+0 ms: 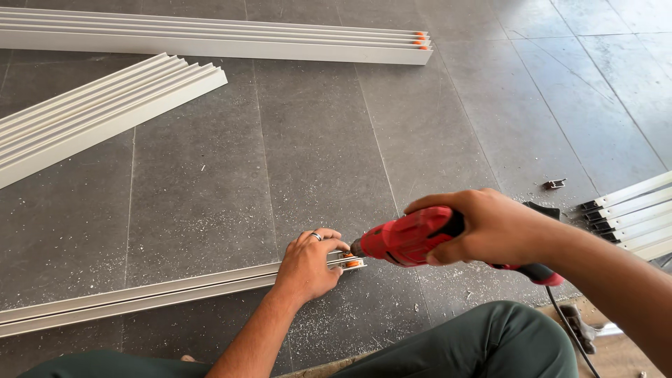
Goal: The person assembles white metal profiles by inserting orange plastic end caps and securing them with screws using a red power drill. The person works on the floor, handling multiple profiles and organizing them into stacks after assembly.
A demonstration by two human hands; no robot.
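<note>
The left hand (306,266), a ring on one finger, presses down on the near end of a long white aluminium profile (140,297) lying flat on the grey tiled floor (315,140), fingers closed over the rail just beside a small orange-and-white end fitting (353,263). The right hand (490,227) is clenched around the body of one red electric drill (413,236), held nearly level, its nose meeting that fitting at the profile's end, directly beside the left fingertips. The drill's black cord (570,329) trails down toward the lower right. Two bundles of white profiles lie well apart beyond: one (98,112) angled at the upper left, one (210,38) across the top with orange end caps. A third stack (630,213) with dark ends sits at the right edge. One small metal bracket (556,183) lies loose near it. Pale swarf is scattered over the tiles around the work. The person's green-trousered knee (483,343) occupies the lower frame.
</note>
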